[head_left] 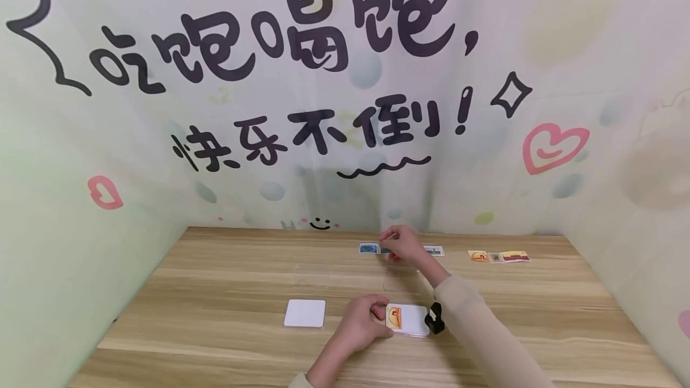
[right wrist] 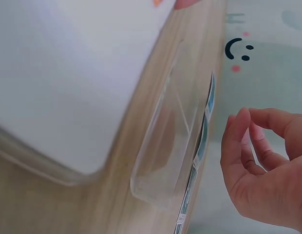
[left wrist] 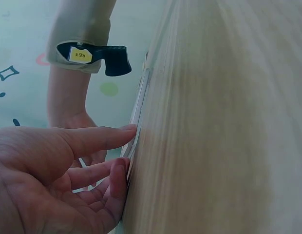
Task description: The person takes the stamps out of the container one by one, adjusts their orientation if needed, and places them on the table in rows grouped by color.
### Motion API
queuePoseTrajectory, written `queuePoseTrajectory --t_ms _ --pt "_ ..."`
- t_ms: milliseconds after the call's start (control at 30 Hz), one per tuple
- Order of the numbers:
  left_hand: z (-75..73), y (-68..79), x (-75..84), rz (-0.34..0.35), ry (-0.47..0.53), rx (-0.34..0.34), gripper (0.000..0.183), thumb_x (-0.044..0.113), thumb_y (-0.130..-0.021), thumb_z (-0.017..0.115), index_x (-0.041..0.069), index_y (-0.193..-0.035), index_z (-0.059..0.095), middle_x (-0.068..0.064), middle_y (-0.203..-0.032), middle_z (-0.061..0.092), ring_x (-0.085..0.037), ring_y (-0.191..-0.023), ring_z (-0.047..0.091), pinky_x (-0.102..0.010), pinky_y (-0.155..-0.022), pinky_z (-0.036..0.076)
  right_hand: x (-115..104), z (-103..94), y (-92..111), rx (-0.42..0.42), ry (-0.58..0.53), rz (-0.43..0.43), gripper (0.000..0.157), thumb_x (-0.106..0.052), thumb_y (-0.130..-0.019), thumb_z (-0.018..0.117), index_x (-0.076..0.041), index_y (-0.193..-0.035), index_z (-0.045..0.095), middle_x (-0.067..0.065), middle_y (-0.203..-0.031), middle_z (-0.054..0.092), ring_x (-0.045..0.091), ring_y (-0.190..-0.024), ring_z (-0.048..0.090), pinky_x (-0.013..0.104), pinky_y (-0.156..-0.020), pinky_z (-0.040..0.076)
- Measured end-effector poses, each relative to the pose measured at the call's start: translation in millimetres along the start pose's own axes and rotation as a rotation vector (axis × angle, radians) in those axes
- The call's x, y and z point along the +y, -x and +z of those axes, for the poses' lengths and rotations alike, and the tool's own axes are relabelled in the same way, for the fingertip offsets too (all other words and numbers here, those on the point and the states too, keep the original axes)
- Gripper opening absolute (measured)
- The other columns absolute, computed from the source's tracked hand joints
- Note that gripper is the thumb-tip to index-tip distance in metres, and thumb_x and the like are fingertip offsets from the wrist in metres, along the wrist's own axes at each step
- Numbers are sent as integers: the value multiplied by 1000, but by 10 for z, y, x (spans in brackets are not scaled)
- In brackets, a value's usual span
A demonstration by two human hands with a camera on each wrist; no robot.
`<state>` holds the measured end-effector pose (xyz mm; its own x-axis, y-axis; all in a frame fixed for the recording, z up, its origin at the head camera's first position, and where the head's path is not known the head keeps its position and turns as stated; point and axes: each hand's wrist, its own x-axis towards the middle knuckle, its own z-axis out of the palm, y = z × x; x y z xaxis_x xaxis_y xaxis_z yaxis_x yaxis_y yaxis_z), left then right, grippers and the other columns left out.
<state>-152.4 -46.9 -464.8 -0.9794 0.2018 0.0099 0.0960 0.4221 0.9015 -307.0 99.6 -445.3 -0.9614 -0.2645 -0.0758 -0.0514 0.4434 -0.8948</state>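
My left hand [head_left: 358, 322] holds the left edge of a white rounded card [head_left: 414, 320], thumb at the near side and a finger at the far side. A layer shows under the card's near edge, and an orange-and-yellow stamp [head_left: 394, 317] lies on its left part. At the back, my right hand [head_left: 403, 245] hovers over a row of blue-green stamps [right wrist: 205, 129], partly covering it in the head view. Its thumb and fingertips are bent together, and nothing shows between them. Left of my left hand lies another white card [head_left: 304, 313].
Two clear plastic sheets or lids [head_left: 311, 275] lie behind the cards; the right one [right wrist: 160, 146] is close below the right hand. Another row of stamps [head_left: 498, 256], orange, grey and yellow-red, lies at the back right. A printed curtain [head_left: 259, 196] hangs behind the table [head_left: 205, 316].
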Motion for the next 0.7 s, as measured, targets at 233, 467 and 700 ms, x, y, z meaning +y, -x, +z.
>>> queuePoseTrajectory --t_ms 233,467,700 --pt "2 6 6 1 2 6 49 -12 -70 88 -10 -116 72 -5 -80 63 -8 -73 52 -24 -70 46 -33 -42 85 6 -25 14 19 -7 -103 65 7 -114 68 23 -102 69 16 -66 57 31 -62 57" --pt "-3 -2 16 -19 3 -1 48 -11 -72 88 -9 -118 72 -4 -81 62 -8 -73 51 -23 -70 45 -46 -67 167 6 -20 -27 17 -6 -103 63 7 -114 68 25 -101 69 16 -65 57 32 -63 57" --pt "0 1 15 -15 6 -2 48 -11 -72 88 -9 -117 72 -4 -81 62 -8 -72 51 -23 -69 45 -27 -67 232 5 -7 -44 16 -6 -105 61 6 -113 68 26 -104 69 17 -67 58 32 -64 58"
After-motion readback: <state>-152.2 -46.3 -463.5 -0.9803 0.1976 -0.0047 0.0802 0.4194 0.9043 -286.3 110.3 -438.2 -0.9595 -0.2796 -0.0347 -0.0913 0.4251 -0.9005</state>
